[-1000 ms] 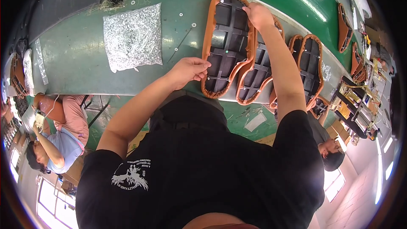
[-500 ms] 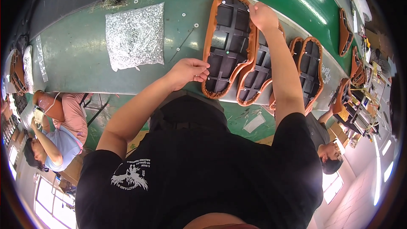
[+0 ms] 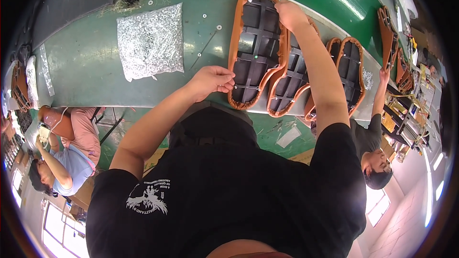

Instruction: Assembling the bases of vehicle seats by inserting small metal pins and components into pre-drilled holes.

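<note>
Left hand (image 3: 210, 80) sits at the near-left edge of the nearest saddle-shaped shell (image 3: 256, 48), a black ribbed plastic base with tan leather wrapped over the rim, lying underside up on the green counter (image 3: 86, 67). Fingertips are pinched together at the rim, probably on a small fastener, but it's too small to confirm. Right hand (image 3: 288, 13) is at the far end of the same shell, fingers curled over the rim and pressing down; that reads as bracing so the piece doesn't slide while the left works the edge. Underside faces up, which gives access to the ribs and the folded-over leather edge. More shells of the same kind (image 3: 291, 83) overlap just to the right, with another pair (image 3: 351, 69) beyond, stacked shingle-style, likely a queue. A clear bag of small metal washers or fasteners (image 3: 150, 40) lies on the counter to the left, well within left-hand reach; a few loose washers (image 3: 204, 16) are scattered near it. Another person's hand (image 3: 385, 74) reaches in at the far right of the counter; other workers sit at lower left.
</note>
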{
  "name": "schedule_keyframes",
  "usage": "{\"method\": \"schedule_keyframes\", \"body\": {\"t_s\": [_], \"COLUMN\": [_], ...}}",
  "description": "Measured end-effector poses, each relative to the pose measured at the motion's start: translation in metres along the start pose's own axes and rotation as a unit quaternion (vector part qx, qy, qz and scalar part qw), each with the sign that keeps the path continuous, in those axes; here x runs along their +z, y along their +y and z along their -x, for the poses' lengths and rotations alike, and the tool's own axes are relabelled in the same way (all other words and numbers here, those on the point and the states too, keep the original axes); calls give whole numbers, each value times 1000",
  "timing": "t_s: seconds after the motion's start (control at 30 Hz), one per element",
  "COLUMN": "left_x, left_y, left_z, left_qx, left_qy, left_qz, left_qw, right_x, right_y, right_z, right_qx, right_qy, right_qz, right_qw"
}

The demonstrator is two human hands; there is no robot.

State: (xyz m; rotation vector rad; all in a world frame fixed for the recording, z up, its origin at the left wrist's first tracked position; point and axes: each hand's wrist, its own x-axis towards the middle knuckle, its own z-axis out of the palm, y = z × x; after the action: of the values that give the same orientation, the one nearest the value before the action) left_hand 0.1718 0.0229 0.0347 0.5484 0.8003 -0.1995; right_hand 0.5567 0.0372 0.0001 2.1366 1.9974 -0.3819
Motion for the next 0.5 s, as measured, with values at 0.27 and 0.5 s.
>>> {"method": "schedule_keyframes", "body": {"t_s": [0.27,0.5], "left_x": [-1,3], "left_y": [2,7], "left_z": [3,11], "left_qx": [2,-11], "left_qy": [2,37], "left_qz": [2,-14], "left_qw": [1000,999], "right_x": [0,-16], "right_y": [1,-19], "right_z": [-2,5], "right_qx": [21,151], "right_qy": [0,-23], "right_qz": [-8,-25], "right_qw": [1000,988]}}
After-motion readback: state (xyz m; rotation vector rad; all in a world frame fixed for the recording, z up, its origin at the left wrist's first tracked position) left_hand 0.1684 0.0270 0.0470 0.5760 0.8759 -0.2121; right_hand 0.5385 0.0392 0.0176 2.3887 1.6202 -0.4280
